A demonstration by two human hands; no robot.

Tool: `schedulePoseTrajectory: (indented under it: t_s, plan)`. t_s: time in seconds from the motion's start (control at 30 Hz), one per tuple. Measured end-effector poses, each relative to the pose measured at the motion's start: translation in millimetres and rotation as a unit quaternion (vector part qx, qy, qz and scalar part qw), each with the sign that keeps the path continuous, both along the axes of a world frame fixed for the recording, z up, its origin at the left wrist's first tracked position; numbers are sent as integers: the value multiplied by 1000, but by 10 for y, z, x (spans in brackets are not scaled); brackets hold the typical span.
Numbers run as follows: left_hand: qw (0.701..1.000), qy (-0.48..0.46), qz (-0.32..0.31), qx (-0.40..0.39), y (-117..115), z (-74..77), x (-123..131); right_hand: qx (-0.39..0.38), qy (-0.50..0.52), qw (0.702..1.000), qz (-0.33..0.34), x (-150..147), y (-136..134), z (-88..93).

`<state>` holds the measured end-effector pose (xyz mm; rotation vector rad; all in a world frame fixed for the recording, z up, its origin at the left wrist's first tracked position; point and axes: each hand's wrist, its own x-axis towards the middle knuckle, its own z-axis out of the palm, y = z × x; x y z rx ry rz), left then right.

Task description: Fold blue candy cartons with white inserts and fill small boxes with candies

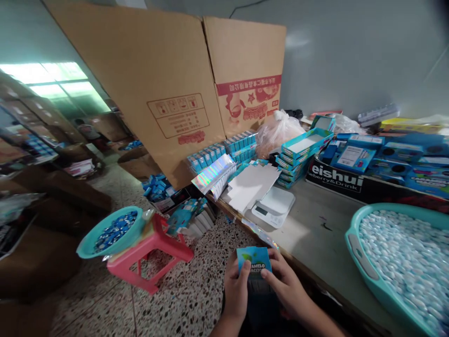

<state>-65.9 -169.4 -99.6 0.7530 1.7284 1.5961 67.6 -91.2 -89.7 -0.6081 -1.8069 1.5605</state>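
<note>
Between my two hands is a small blue candy box (pixel 258 260) with a green leaf and white lettering on its face. My left hand (pixel 235 285) grips its left side, thumb on the front. On the right side, my right hand (pixel 285 281) holds it with the thumb near the lower corner. The hidden fingers are behind the box. Both hands are over my lap, beside the table edge. On the table nearby lie a white kitchen scale (pixel 274 206) and white card sheets (pixel 253 183).
A turquoise basin (pixel 365 271) of wrapped candies stands at the right. Behind it is a black tray (pixel 336 180) of blue boxes. Blue display trays (pixel 305 145) are stacked by a large carton (pixel 168 84). Left, a red stool (pixel 150 257) supports another turquoise basin (pixel 87 243).
</note>
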Motion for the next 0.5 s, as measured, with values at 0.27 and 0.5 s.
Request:
schedulePoseTrajectory:
  t_s: [0.27, 0.5]
  plan:
    - [962, 194, -172, -87, 6, 463, -327, -156, 8, 988, -3, -77, 27, -23]
    - [810, 444, -307, -230, 102, 1140, -204, -21, -198, 971, 130, 55, 175, 336]
